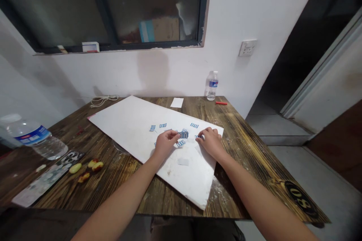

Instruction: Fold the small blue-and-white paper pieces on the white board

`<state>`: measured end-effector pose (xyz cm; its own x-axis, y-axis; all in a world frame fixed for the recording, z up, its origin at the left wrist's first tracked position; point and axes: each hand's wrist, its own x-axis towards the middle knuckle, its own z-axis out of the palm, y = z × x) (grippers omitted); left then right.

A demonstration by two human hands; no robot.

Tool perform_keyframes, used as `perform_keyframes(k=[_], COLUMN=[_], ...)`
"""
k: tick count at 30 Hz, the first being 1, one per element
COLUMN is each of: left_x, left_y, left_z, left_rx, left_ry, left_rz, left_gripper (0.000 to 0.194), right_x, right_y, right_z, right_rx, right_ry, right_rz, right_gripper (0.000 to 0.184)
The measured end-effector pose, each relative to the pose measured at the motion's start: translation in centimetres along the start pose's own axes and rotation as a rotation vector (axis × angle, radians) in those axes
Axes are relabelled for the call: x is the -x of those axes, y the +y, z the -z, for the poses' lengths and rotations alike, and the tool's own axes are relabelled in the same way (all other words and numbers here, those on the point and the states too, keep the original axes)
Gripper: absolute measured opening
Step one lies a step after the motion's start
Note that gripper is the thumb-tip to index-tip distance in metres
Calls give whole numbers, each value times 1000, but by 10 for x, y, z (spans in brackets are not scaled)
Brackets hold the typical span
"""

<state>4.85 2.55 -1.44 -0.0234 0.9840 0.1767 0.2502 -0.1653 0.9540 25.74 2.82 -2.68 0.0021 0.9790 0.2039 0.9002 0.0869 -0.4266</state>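
Observation:
A large white board [132,120] lies slanted across a wooden table [243,147]. Several small blue-and-white printed pieces [162,125] are scattered on the board. My left hand [165,144] rests on the board with its fingers pinched on a small stack of the blue pieces [183,134]. My right hand [209,141] lies just to the right of the stack, fingers curled, its fingertips pinching one small blue piece [197,136]. A small blank white slip [183,161] lies on the board below my hands.
A water bottle [212,86], a red pen [221,102] and a white paper square [177,102] sit at the table's far edge. A bottle on its side [34,139], a flat packet [45,179] and some fruit pieces [94,164] lie left. A white cable [103,99] lies far left.

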Motion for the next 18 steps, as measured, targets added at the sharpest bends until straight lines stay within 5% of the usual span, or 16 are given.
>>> perform_keyframes(k=[18], left_x=[0], left_y=[3], left_z=[-1], left_rx=[23], left_ry=[14], left_rz=[7], left_gripper=[25], right_x=[-10], right_y=[17], right_z=[-8], right_rx=[-65], right_ry=[-6], right_rz=[-118], right_gripper=[23])
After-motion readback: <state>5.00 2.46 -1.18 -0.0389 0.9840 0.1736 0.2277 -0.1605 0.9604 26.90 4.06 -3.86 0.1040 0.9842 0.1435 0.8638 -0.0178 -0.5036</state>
